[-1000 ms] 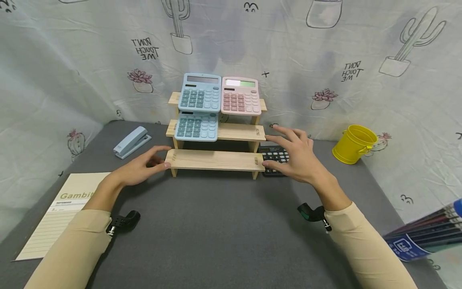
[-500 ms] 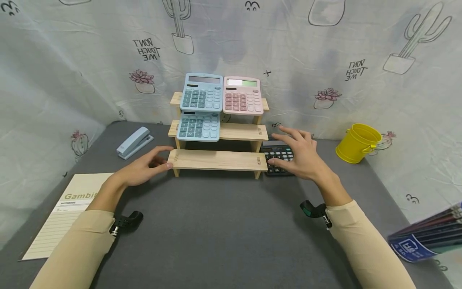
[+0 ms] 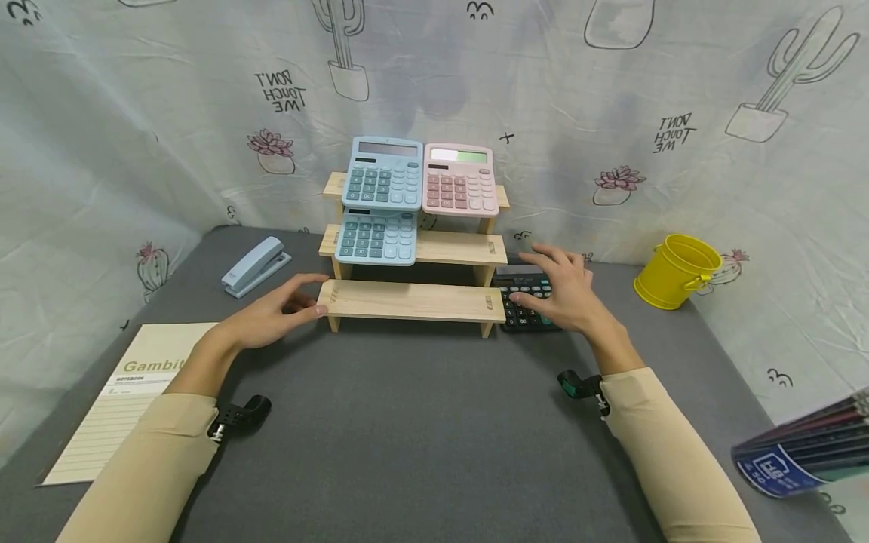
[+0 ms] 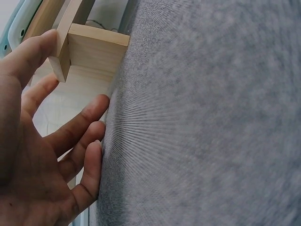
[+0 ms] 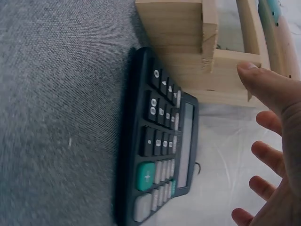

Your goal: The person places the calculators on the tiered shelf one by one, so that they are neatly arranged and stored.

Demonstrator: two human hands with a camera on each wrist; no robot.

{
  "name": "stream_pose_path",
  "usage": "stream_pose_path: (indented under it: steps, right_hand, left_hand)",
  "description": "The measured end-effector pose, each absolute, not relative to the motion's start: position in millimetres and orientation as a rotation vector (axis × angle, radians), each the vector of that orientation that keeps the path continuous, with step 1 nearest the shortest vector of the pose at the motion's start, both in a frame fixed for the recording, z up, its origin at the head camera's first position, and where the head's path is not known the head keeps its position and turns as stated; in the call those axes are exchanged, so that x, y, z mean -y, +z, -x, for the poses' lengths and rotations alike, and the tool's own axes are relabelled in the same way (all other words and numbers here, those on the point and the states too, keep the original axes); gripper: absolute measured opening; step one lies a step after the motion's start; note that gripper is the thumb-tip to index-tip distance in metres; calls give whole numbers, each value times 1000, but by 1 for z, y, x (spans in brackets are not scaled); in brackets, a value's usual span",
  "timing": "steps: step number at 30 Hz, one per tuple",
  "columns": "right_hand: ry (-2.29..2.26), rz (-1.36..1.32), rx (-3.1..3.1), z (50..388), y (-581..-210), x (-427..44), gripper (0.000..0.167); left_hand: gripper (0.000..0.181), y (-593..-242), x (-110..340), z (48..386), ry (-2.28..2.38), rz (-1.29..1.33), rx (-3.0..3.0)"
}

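Note:
A three-tier wooden shelf [image 3: 410,302] stands at the middle back of the table. My left hand [image 3: 261,313] is at the left end of its lowest board, thumb and index finger on the board's edges; the left wrist view shows the other fingers loosely bent. Beside the shelf's right end, a black calculator [image 3: 521,302] lies flat on the table. My right hand [image 3: 563,294] hovers over it with fingers spread, holding nothing and partly hiding it. A blue calculator [image 3: 383,173] and a pink calculator [image 3: 460,179] lean on the top tier; another blue calculator [image 3: 376,240] is on the middle tier.
A blue stapler [image 3: 256,265] and a notepad [image 3: 136,385] lie on the left of the grey tabletop [image 3: 407,430]. A yellow bucket [image 3: 677,270] stands at the back right, and a tub of pencils [image 3: 787,460] leans in from the right edge.
My right hand has drawn away from the shelf's right end and lowered over the black calculator. The left hand has stayed at the shelf. The head view has shifted slightly.

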State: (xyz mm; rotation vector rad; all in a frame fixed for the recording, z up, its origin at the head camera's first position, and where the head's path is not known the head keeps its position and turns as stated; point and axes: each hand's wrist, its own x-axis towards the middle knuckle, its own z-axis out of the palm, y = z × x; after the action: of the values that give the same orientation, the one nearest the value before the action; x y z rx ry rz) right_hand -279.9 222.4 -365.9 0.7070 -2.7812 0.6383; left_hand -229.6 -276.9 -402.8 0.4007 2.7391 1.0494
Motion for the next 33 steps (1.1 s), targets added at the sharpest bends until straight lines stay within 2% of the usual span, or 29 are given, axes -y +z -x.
stream_pose_path:
  steps: [17,33]
  right_hand:
    - [555,-526,3063,299,-386,-210,84]
    - [684,-528,3211,304,-394,-203,95]
  left_hand:
    - [69,-404,276,229,1068,-412,-2736]
    - [68,-402,277,230,1076,-438,-2730]
